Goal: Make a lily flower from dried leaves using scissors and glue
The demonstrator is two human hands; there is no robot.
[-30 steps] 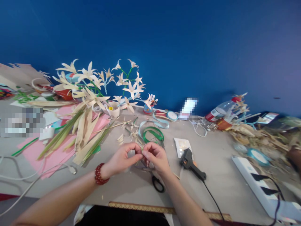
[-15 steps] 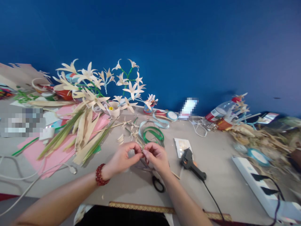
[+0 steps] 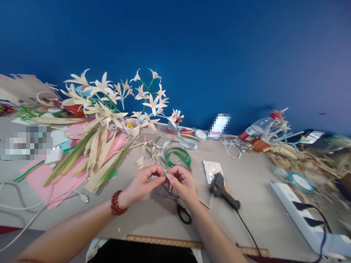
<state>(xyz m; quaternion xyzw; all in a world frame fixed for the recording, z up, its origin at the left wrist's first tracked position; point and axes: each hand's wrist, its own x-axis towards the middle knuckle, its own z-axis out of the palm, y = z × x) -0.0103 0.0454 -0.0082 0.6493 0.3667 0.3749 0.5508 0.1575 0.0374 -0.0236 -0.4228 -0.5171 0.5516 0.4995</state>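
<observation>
My left hand [image 3: 146, 183] and my right hand [image 3: 182, 183] meet over the table, thumbs and forefingers pinched together at the tips. Between them is a tiny pale-green piece, mostly covered by the fingers, whose kind I cannot make out. Just beyond the fingertips lie small pale husk flowers [image 3: 155, 156] and a few loose cream petals [image 3: 140, 162]. A coil of green ribbon [image 3: 187, 157] rests behind my right hand. Black-handled scissors [image 3: 184, 214] lie partly under my right wrist, their blades hidden.
A black glue gun [image 3: 225, 193] lies right of my hands, beside a white card [image 3: 210, 168]. Farther right is a power strip [image 3: 292, 215] with cords. Husk flowers on stems [image 3: 109, 113] stand back left, above dried husks [image 3: 98, 155] on pink paper [image 3: 35, 182]. A plastic bottle [image 3: 253, 131] leans at the back.
Both hands stay in nearly the same place, still pinched together, with only slight finger movement. Nothing on the table has visibly moved.
</observation>
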